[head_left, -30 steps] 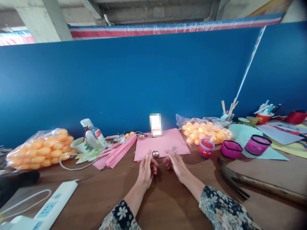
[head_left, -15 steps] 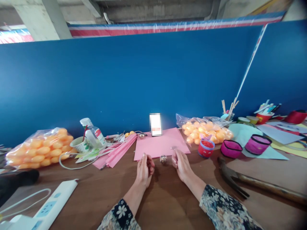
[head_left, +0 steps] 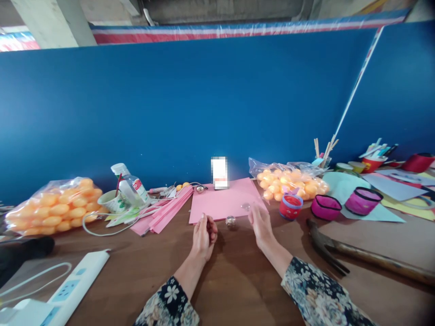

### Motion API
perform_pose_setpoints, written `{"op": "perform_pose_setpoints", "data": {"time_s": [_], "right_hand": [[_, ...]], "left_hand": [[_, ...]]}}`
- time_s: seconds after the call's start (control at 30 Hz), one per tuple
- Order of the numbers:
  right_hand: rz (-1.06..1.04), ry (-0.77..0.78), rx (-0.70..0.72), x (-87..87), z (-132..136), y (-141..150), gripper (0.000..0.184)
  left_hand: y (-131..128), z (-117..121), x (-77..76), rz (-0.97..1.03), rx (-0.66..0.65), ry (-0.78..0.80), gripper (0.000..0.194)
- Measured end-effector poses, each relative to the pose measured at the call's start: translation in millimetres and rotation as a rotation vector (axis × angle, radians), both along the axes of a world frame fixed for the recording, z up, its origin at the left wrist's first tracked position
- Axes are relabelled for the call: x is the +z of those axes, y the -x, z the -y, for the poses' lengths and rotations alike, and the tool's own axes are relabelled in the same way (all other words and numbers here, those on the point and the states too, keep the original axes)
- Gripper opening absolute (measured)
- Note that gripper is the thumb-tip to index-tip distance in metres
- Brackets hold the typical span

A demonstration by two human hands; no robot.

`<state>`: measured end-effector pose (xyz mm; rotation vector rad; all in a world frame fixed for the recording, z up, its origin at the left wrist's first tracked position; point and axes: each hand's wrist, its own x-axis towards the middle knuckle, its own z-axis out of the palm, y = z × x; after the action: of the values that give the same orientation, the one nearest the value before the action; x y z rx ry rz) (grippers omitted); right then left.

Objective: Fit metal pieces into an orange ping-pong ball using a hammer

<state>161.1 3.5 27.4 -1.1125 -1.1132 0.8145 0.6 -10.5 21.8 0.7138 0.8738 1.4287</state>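
A shiny silver ball (head_left: 230, 221) rests on the brown table between my two hands, at the near edge of a pink paper sheet (head_left: 217, 206). To its left, my left hand (head_left: 204, 236) stands on its side, loosely curled, thumb apart from the fingers, and nothing shows in it. My right hand (head_left: 261, 226) is at the sheet's near right corner, fingers loosely bent and apart from the ball. Just left of its fingertips lies a small clear, glinting round thing (head_left: 245, 207) on the paper; its kind is too small to tell.
A claw hammer (head_left: 370, 256) lies at right, near a red cup (head_left: 291, 206) and magenta fabric rings (head_left: 326, 207). Bags of orange balls stand on the left (head_left: 54, 210) and right (head_left: 288, 181). Pink strips (head_left: 171, 208), a bottle (head_left: 134, 183) and a power strip (head_left: 73, 287) are at left.
My right hand has shifted slightly right, away from the small clear thing, and its fingers have loosened. My left hand and the silver ball stay in place. The view has tilted slightly.
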Motion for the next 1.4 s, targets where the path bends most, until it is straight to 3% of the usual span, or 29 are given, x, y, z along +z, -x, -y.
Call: {"op": "perform_pose_setpoints", "data": {"time_s": [0.1,0.17,0.23,0.57,0.97,1.4], "right_hand": [[0.395,-0.079,0.041,-5.0,5.0,3.7,0.020],[0.602,-0.121,0.088,-10.1,7.0,6.9,0.034],[0.706,-0.150,0.120,-13.8,7.0,9.1,0.034],[0.291,-0.144,0.244,-6.5,2.4,12.0,0.035],[0.397,-0.191,0.212,-5.0,6.1,13.7,0.034],[0.401,-0.205,0.230,-7.0,6.4,14.7,0.034]], "left_hand": [[-0.4,-0.1,0.1,-0.009,0.012,0.005,0.039],[-0.5,-0.2,0.3,-0.027,0.011,0.002,0.040],[-0.3,-0.3,0.5,-0.046,0.011,0.005,0.040],[-0.6,-1.7,-1.8,-0.019,0.015,-0.008,0.039],[-1.6,-0.3,-3.3,-0.113,-0.019,-0.033,0.033],[-2.2,-1.4,-6.9,-0.056,-0.021,-0.048,0.032]]}}
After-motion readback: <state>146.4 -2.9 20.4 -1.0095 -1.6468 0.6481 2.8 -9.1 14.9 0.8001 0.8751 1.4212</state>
